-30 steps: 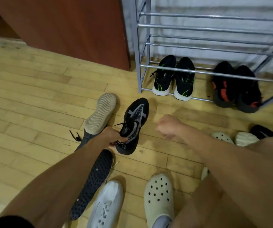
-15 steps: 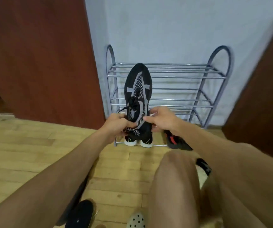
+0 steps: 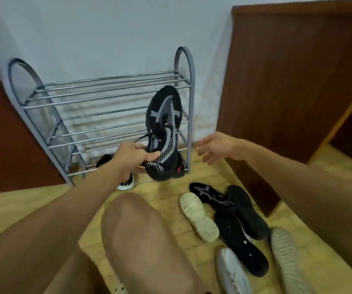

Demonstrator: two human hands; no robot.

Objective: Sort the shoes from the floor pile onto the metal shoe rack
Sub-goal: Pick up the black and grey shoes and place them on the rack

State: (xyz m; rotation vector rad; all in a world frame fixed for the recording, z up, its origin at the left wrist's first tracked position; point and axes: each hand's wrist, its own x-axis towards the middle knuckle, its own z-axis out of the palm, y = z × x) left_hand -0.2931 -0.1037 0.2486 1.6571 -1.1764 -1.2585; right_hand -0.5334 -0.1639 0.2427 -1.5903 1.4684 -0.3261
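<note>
Left hand (image 3: 131,155) and right hand (image 3: 214,148) hang before a grey tubular metal shoe rack (image 3: 107,81); a pile of black and pale shoes (image 3: 247,211) lies on the wooden floor (image 3: 22,204). Left fingers grip a black mesh sneaker with grey straps (image 3: 164,128), toe up, at the rack's right end; right hand spread, empty.

I see the shoe rack (image 3: 190,107) standing against the wall (image 3: 107,39), between one cabinet (image 3: 5,145) on its left and another cabinet (image 3: 287,81) on its right. Before the rack's right half, my left grip (image 3: 130,158) holds a sneaker (image 3: 163,132) toe-up. My right grip (image 3: 215,148) hangs just right of it, apart. A shoe (image 3: 126,184) sits at the rack's lowest level. The shoe pile (image 3: 241,219) lies on the floor (image 3: 22,204), front right.
</note>
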